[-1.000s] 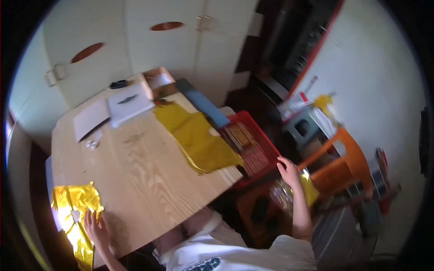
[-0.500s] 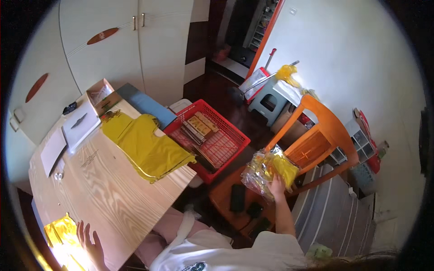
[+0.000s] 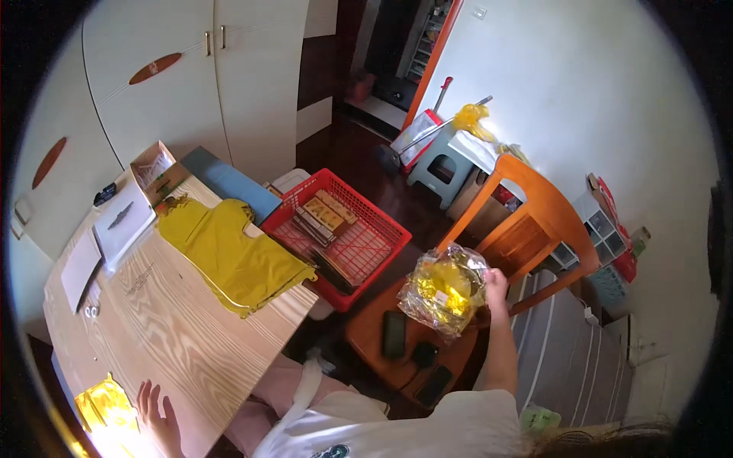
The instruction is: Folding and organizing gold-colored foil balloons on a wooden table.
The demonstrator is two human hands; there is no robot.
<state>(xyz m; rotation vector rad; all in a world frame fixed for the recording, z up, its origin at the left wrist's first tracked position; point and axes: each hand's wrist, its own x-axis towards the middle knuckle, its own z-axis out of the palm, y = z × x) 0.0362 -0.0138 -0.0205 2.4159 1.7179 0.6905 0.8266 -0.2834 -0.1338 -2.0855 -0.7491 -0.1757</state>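
My right hand (image 3: 496, 285) is closed on the edge of a crinkled clear plastic bag (image 3: 432, 299) above the wooden chair's seat. Shiny gold foil shows through the plastic. At the lower left, my left hand (image 3: 158, 416) rests at the table's edge with its fingers spread, holding nothing. Beside it lies a bright gold foil piece (image 3: 101, 398), partly washed out by glare. Across the wooden table (image 3: 168, 328) a flat, uninflated gold foil balloon (image 3: 229, 248) is laid out, its near right end reaching the table's edge.
A red plastic basket (image 3: 398, 243) with small boxes stands past the table. The orange wooden chair (image 3: 546, 191) is at my right, with dark devices on its seat. A blue box (image 3: 229, 183), an open carton (image 3: 156, 172) and white sheets (image 3: 80, 267) lie at the table's far side.
My right hand has moved from on top of the foil to the bag's right edge and now grips it. The bag has turned and shifted slightly. My left hand stays by the foil piece.
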